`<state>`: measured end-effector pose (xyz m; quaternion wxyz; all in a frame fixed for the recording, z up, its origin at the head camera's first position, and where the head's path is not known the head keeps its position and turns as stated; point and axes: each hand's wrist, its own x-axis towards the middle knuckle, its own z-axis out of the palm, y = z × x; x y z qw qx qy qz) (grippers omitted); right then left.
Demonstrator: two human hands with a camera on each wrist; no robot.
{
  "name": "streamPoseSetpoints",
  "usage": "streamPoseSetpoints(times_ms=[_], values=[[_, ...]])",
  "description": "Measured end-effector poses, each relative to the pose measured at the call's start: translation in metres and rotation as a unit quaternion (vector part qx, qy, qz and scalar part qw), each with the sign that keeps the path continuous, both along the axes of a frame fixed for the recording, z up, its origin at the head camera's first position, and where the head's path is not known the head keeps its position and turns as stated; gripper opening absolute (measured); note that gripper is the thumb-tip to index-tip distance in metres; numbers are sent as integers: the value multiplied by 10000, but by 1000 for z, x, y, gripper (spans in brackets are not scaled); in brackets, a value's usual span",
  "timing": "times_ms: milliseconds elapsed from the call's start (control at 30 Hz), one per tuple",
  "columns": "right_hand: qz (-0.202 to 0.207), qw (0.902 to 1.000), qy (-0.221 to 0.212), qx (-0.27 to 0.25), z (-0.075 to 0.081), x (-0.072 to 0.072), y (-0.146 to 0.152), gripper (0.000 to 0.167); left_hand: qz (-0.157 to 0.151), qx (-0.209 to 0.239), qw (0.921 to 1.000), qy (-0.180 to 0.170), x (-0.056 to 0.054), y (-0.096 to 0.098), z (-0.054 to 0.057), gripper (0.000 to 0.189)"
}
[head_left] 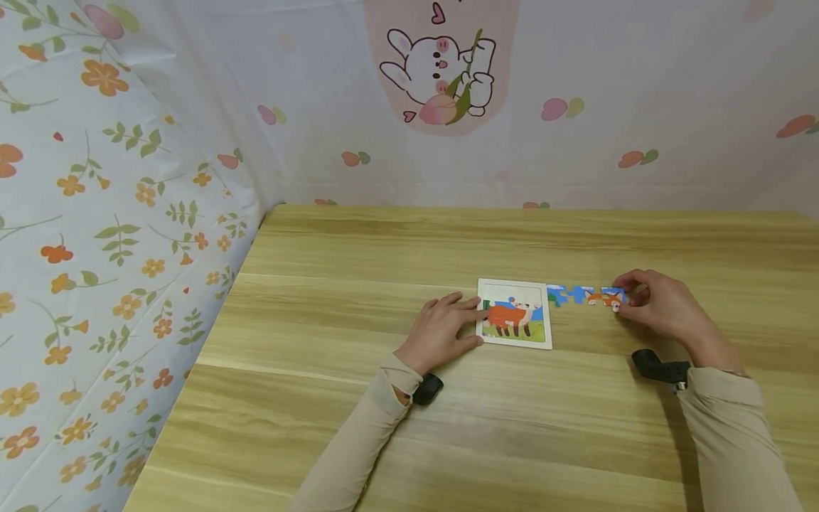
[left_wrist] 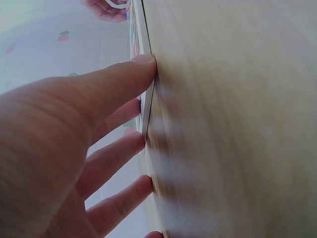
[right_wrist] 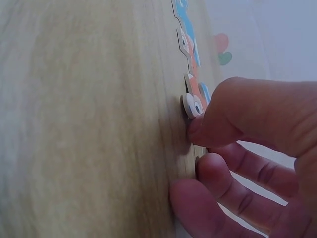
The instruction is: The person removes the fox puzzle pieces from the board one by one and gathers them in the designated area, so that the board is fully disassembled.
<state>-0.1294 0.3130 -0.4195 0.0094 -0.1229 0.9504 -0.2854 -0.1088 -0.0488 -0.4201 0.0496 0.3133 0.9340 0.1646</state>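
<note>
Puzzle pieces (head_left: 581, 294) show blue and orange (the sleeves (head_left: 732, 427) beige).

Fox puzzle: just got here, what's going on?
A person is handling a jigsaw at a wooden table. The left hand lies spread at the board's left edge, thumb and some fingers touching it. The right hand pinches the end piece, which shows a fox's eye. Other loose pieces lie in a row between that one and the board. The board shows a fox, with a blank white strip above it.
</note>
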Motion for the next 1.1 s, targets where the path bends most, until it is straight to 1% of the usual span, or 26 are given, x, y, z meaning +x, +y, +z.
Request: streamPoseSetpoints(times_ms=[300,533,733,900,1100], values=[[12,10000,-60,76,2,0,-2,32,-31,13,9999,120,0,0,0,45],[34,9999,21,137,2,0,-2,32,-30,15,9999,103,0,0,-1,46],[39,9998,-170,126,2,-1,-2,32,-33,-28,10000,56,0,-1,0,46],[24,9995,-304,92,2,-2,-1,32,-26,-43,10000,50,-1,0,-1,46],[4,9995,-314,68,1,-2,-1,33,-16,-36,10000,71,0,-1,-1,46]])
